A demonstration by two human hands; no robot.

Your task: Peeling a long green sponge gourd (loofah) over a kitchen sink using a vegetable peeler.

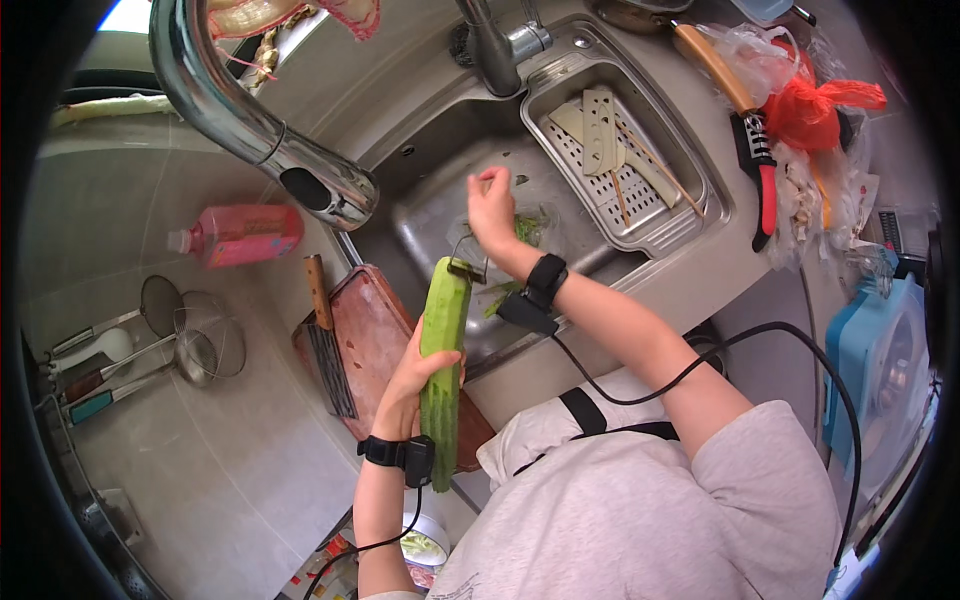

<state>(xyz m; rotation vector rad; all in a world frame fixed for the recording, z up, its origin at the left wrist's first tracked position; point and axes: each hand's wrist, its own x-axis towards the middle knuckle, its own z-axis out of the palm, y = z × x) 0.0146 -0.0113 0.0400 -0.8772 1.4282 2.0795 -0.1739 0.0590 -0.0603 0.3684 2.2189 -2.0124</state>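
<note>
My left hand (412, 379) grips a long green gourd (445, 315) around its middle, holding it lengthwise over the edge of the sink. The gourd's upper half is pale and peeled in flat strips. Darker, ridged skin covers its lower end. My right hand (495, 214) is closed around a peeler (469, 270), whose metal blade lies against the gourd's top end. The peeler's handle is mostly hidden in the fingers. Beneath my right hand, green peelings (525, 226) lie in a clear plastic bag in the steel sink (427, 199).
A wooden cutting board (371, 330) with a wood-handled cleaver (328, 345) rests left of the sink. The faucet spout (330, 184) overhangs the sink's left side. A perforated steel basket (645, 199) holds flat blades and chopsticks. A black cable (720, 349) loops from my right wrist.
</note>
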